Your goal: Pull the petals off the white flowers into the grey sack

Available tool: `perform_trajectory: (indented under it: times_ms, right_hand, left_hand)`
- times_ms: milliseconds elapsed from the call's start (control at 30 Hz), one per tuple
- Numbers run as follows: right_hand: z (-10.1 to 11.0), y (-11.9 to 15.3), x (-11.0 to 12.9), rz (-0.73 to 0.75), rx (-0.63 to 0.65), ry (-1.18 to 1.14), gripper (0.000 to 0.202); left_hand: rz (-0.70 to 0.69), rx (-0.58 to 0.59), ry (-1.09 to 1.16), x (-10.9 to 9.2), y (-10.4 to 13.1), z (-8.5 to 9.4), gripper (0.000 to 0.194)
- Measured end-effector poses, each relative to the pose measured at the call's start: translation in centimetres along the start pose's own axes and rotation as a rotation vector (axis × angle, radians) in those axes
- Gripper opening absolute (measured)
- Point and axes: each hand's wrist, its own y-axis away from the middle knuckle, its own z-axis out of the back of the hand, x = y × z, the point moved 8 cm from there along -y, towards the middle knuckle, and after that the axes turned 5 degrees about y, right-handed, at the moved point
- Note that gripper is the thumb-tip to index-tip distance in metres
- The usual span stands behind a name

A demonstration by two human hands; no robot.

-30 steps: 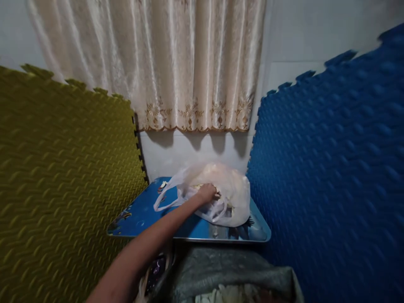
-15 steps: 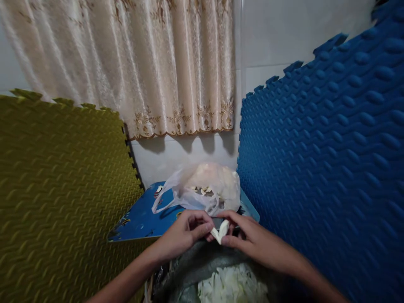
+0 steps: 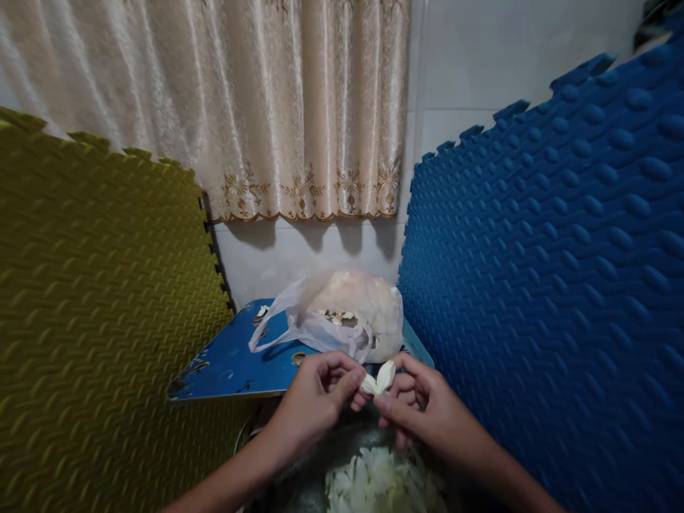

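Observation:
Between my hands is a small pair of creamy white petals (image 3: 385, 377) spread in a V. My left hand (image 3: 327, 385) pinches the left petal between thumb and fingers. Thumb and index finger of my right hand (image 3: 422, 399) close on the base and the right petal, the other fingers curled below. Under my hands lies a heap of white petals (image 3: 382, 484), partly cut off by the lower edge of the view. Just beyond my fingers sits a translucent plastic bag (image 3: 382, 313) filled with pale pieces, its mouth and handles facing me.
The bag rests on a blue printed tabletop (image 3: 240, 360) with a few small scraps on it. A yellow-green foam mat (image 3: 107, 299) stands upright at the left, a blue foam mat (image 3: 550, 278) at the right. Behind hang a beige curtain (image 3: 299, 107) and a tiled wall (image 3: 251, 263).
The V of petals has opened wider, and the fingers of my right hand have curled further below it. The view has shifted slightly.

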Motion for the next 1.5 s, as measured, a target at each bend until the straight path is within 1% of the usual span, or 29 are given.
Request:
perform_trajectory:
  times_ms: [133, 233, 400, 533, 600, 667, 733, 800, 900, 1000, 1067, 1167, 1233, 1300, 1333, 1400, 1500]
  right_hand:
    - [0.5, 0.3, -0.4, -0.003, -0.032, -0.060, 0.031]
    - [1.3, 0.6, -0.9, -0.035, -0.065, -0.062, 0.031]
    - [1.9, 1.1, -1.1, -0.067, -0.111, -0.047, 0.031]
    - [2.1, 1.3, -0.6, -0.053, -0.176, -0.039, 0.029]
    - [2.4, 1.5, -0.5, -0.045, -0.214, -0.035, 0.031]
    - [2.6, 1.6, -0.3, -0.050, -0.226, -0.036, 0.033]
    - [2.6, 1.7, -0.3, -0.064, -0.217, -0.051, 0.034]
    - [2.4, 1.7, -0.3, -0.078, -0.200, -0.070, 0.034]
    - [1.8, 1.6, -0.3, -0.076, -0.184, -0.098, 0.034]
    - [1.5, 1.5, -0.4, -0.073, -0.204, -0.143, 0.034]
    - [1.3, 1.4, -0.5, -0.064, -0.207, -0.182, 0.036]
    - [0.7, 1.3, -0.3, -0.040, -0.144, -0.251, 0.043]
    - [0.6, 1.3, -0.3, -0.034, -0.121, -0.276, 0.052]
    - [0.9, 1.4, -0.7, -0.052, -0.137, -0.221, 0.057]
    - [1.1, 1.5, -0.9, -0.067, -0.152, -0.149, 0.057]
    - [1.9, 1.7, -0.9, -0.067, -0.186, 0.094, 0.051]
    - [3.3, 2.1, 0.3, 0.017, -0.257, 0.520, 0.043]
  left_hand:
    - [-0.096, -0.042, -0.131, -0.9, 0.4, -0.7, 0.024]
    - [-0.130, -0.043, -0.191, -1.2, 0.6, -1.3, 0.021]
    - [-0.093, -0.003, -0.157, -0.6, 0.3, -2.0, 0.020]
    - [-0.047, 0.006, -0.124, -0.4, 0.2, -2.1, 0.021]
    - [-0.015, 0.055, -0.041, -0.3, 0.1, -2.2, 0.024]
    - [0.036, 0.121, 0.066, 0.0, -0.1, -2.3, 0.027]
    - [0.109, 0.158, 0.155, 0.7, -0.3, -2.3, 0.026]
    - [0.165, 0.166, 0.226, 1.5, -0.6, -2.3, 0.028]
    - [0.168, 0.193, 0.271, 2.4, -0.7, -2.9, 0.038]
    - [0.107, 0.207, 0.239, 2.4, -0.8, -3.7, 0.032]
    - [0.084, 0.174, 0.227, 2.2, -1.0, -3.7, 0.030]
    - [0.111, 0.138, 0.245, 1.9, -1.3, -3.3, 0.033]
    - [0.138, 0.171, 0.261, 1.6, -1.4, -3.3, 0.034]
    - [0.181, 0.251, 0.267, 1.6, -1.3, -3.8, 0.034]
    - [0.208, 0.296, 0.271, 1.7, -1.2, -4.2, 0.035]
    - [0.252, 0.364, 0.293, 2.1, -0.9, -4.8, 0.035]
    - [0.265, 0.437, 0.353, 2.4, -0.7, -5.5, 0.034]
